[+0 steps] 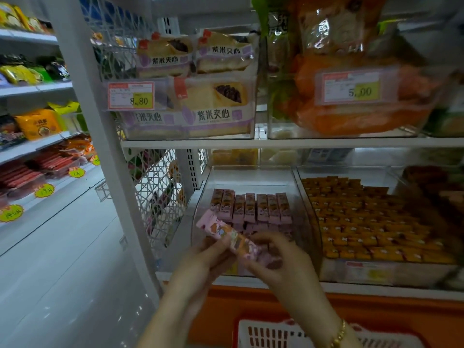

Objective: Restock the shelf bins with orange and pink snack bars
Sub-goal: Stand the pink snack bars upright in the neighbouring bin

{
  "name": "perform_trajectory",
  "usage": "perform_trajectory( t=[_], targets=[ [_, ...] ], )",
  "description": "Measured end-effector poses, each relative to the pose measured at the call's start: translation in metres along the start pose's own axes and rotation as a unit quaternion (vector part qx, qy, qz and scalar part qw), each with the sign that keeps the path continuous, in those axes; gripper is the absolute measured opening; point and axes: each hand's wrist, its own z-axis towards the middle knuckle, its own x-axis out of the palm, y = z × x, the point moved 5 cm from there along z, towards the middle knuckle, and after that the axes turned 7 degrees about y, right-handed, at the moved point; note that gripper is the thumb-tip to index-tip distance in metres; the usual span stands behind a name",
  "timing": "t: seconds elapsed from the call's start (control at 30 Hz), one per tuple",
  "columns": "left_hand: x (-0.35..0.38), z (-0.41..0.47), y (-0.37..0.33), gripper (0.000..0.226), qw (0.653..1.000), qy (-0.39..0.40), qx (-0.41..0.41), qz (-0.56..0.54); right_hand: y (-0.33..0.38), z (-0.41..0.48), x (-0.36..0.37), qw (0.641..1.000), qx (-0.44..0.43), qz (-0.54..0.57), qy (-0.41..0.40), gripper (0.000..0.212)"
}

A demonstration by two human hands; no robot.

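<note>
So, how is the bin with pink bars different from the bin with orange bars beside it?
The pink-bar bin sits left of the orange-bar bin. The pink-bar bin holds only a short row of pink bars with bare space behind them, while the orange-bar bin is packed with many rows of orange bars. The pink bars stand upright; the orange bars look smaller. Both bins are clear plastic on the same shelf.

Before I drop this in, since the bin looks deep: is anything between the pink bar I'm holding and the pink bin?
Nothing visible. Both hands hold the pink bar just above the clear bin's open front.
</note>
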Motion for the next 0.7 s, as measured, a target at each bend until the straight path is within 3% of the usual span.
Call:
perform_trajectory(
  t=[0.2,0.4,0.47,0.53,0.63,0.7],
  targets=[
    [0.0,-0.004,0.001,0.024,1.0,-0.006,0.014,-0.026,-0.009,-0.008,-0.009,0.998,-0.054,0.0,-0.037,0.057],
    [0.012,-0.005,0.005,0.029,0.999,0.021,0.029,-0.026,0.0,-0.007,0.001,0.984,-0.144,-0.079,-0.075,0.04],
    [0.014,-0.006,0.003,0.026,0.998,0.039,0.036,-0.014,-0.004,-0.008,-0.003,0.99,-0.104,-0.003,-0.099,0.032],
    [0.014,-0.006,0.001,0.034,0.997,0.063,0.039,0.005,-0.01,-0.006,-0.001,0.987,-0.021,0.147,-0.061,0.022],
    [0.012,-0.004,-0.001,0.039,0.997,0.071,0.041,0.015,-0.019,-0.003,0.014,0.943,0.073,0.323,0.028,0.032],
    [0.01,-0.001,0.001,0.037,0.997,0.06,0.038,0.011,-0.02,-0.001,0.023,0.914,0.118,0.381,0.074,0.037]
  ],
)
